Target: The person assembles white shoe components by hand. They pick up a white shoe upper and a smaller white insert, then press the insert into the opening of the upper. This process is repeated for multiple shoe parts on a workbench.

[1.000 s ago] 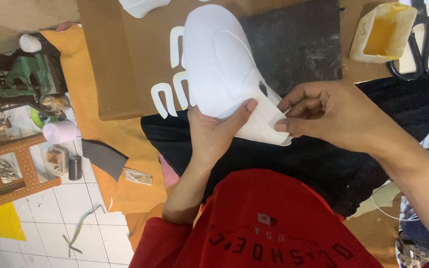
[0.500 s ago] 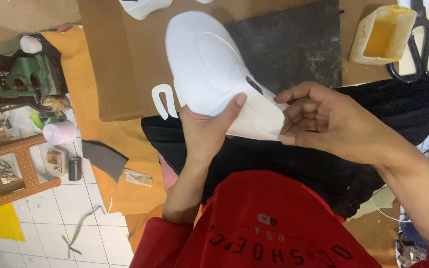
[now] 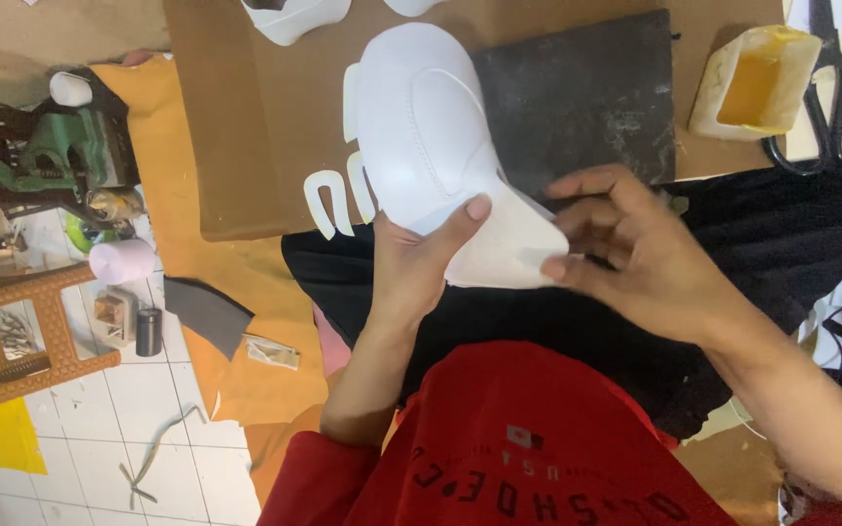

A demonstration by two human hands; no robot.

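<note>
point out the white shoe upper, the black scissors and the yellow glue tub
white shoe upper (image 3: 421, 136), head view, on its rounded white middle
black scissors (image 3: 835, 107), head view, on the handle loop
yellow glue tub (image 3: 757, 83), head view, on the yellow inside wall

The person wears a red short-sleeved cotton shirt with dark printed lettering and a small patch on the chest. Both forearms are bare; neither hand carries rings or gloves.

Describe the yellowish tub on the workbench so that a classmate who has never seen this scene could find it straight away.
Start at the brown workbench and follow its far edge to the right-hand corner. There, just past the dark grey slab and beside the black scissors, sits the tub: an open, squarish container filled with amber-yellow liquid.
</note>
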